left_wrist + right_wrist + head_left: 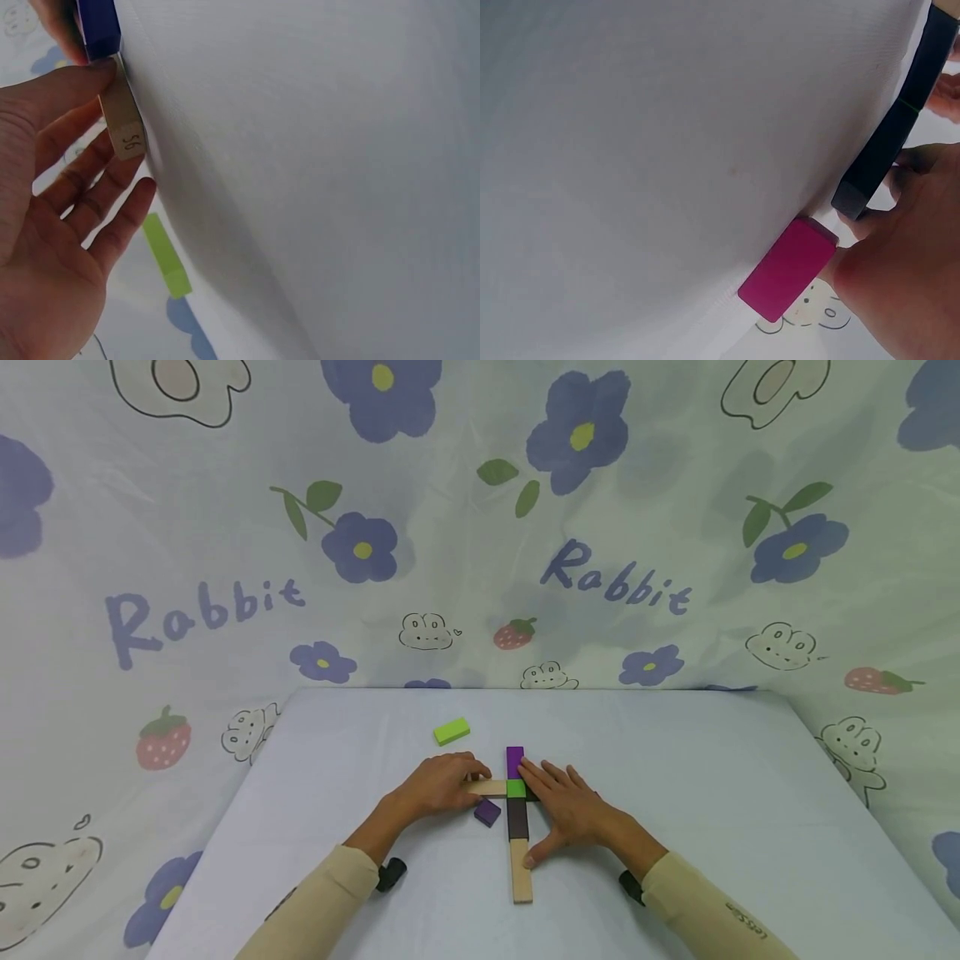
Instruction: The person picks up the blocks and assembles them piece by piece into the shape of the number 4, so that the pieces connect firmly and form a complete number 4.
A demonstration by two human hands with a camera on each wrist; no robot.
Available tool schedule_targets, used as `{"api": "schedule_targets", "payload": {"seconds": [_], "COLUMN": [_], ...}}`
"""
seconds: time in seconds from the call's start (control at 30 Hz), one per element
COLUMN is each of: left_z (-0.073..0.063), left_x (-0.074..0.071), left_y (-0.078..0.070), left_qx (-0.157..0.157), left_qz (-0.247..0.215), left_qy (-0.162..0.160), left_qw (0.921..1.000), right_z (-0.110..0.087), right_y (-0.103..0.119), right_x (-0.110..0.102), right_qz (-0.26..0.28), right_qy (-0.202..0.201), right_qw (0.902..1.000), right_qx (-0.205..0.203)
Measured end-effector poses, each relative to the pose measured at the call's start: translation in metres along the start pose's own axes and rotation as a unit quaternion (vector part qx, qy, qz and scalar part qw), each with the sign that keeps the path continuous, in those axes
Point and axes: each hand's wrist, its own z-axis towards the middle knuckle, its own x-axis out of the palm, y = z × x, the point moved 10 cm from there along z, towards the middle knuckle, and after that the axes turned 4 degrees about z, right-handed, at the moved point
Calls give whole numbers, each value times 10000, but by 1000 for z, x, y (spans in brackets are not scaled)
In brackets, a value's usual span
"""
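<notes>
Wooden blocks form a cross on the white table: a green piece (516, 788) in the middle, a purple block (514, 762) beyond it, a dark brown block (517, 818) and a plain wood block (521, 877) nearer. My left hand (442, 783) pinches another plain wood block (122, 120), the cross's left arm, between thumb and fingers. My right hand (573, 808) lies spread over the right side, fingertips at the purple block, thumb at the near wood block. Under it extends a dark block (874, 161), mostly hidden in the head view.
A small dark purple block (487, 812) lies just nearer than the left arm of the cross. Farther back sits a lime green block (452, 732). A magenta block (789, 270) lies beside the right hand. Behind the table (675, 743) hangs a patterned cloth (465, 527).
</notes>
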Motion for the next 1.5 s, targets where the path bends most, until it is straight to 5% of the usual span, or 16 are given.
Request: {"api": "schedule_targets", "payload": {"seconds": [0.87,1.5], "left_z": [-8,-21], "left_x": [1,-5], "left_y": [-1,-15], "left_qx": [-32,312], "left_qz": [-137,-29], "left_qy": [30,-83], "left_qw": [9999,9995], "right_z": [0,0], "right_y": [-1,-1], "right_x": [1,0], "right_qz": [-23,-38], "right_qy": [25,51], "right_qw": [10000,10000], "right_qx": [-36,-2]}}
